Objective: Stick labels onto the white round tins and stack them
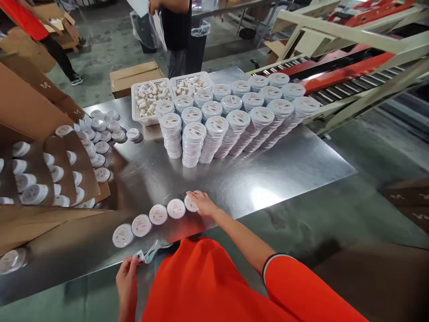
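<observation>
My left hand [127,279] is closed at the table's front edge, pinching a strip of label backing [152,251] between thumb and fingers; the strip curls to the right. My right hand [203,203] lies with stretched fingers over the rightmost round white tub [190,204], covering part of its top. Left of it, several more tubs run in a slanting row, among them one in the middle [158,214] and one at the left end [123,235]. Printed labels show on their tops.
Stacked tubs [194,143] fill the table's back right. Behind them stand two white baskets [136,105] of small white-capped pieces. At left are loose tubs [100,136] and a carton with dividers [63,152]. A roller conveyor [335,91] is beyond; two other people stand farther back.
</observation>
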`<state>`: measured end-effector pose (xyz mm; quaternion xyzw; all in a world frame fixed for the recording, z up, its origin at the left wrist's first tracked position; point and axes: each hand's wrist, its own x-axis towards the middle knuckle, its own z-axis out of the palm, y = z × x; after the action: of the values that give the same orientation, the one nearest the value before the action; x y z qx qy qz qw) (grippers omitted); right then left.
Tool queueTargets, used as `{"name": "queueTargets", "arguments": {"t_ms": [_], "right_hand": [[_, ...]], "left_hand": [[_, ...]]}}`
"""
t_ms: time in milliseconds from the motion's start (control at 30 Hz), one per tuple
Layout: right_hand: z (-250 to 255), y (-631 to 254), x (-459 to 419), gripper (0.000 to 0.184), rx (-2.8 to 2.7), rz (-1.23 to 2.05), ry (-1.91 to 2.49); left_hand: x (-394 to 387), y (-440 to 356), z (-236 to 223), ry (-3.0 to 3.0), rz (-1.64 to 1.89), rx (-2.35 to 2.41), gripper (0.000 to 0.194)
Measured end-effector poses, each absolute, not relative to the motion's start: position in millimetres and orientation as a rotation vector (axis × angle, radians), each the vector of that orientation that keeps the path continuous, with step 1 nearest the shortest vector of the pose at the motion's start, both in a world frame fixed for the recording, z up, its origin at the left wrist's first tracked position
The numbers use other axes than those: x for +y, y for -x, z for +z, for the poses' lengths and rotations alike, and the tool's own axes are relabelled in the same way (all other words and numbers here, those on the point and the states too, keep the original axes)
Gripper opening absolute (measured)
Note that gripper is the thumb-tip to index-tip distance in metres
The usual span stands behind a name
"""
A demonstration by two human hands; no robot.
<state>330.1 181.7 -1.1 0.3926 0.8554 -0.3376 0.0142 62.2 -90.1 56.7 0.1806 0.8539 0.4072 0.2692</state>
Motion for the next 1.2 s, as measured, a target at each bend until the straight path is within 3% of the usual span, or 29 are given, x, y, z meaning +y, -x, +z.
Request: {"name": "queueTargets", "arguments": {"t_ms": [200,267,333,433,567,1033,1200], "right_hand": [[16,-324,175,0.092,2.656,-1.154,-1.315],[27,-316,161,0.075,2.698,-1.39,-1.4],[39,-304,140,0.053,2.631,-1.823,-1.372],[54,-283,106,0.033,2.312,-2.382,-1.271],[65,-270,83,0.012,2.009,-2.582,-1.483],[58,-292,81,0.025,1.819,-2.67,-1.705],[55,-294,79,0.02,1.908,-2.567,-1.787]], "left_hand": [[-57,-93,66,-0.528,1.097,2.171,0.059],[-38,-109,72,-0.565,1.147,2.114,0.056],[-19,-124,77,-0.593,1.193,2.019,0.052],[2,-142,81,-0.611,1.221,1.922,0.049],[13,-156,80,-0.592,1.217,1.797,0.049],[13,-172,64,-0.54,1.203,1.673,0.05],[13,-175,58,-0.59,1.181,1.688,0.049]]}}
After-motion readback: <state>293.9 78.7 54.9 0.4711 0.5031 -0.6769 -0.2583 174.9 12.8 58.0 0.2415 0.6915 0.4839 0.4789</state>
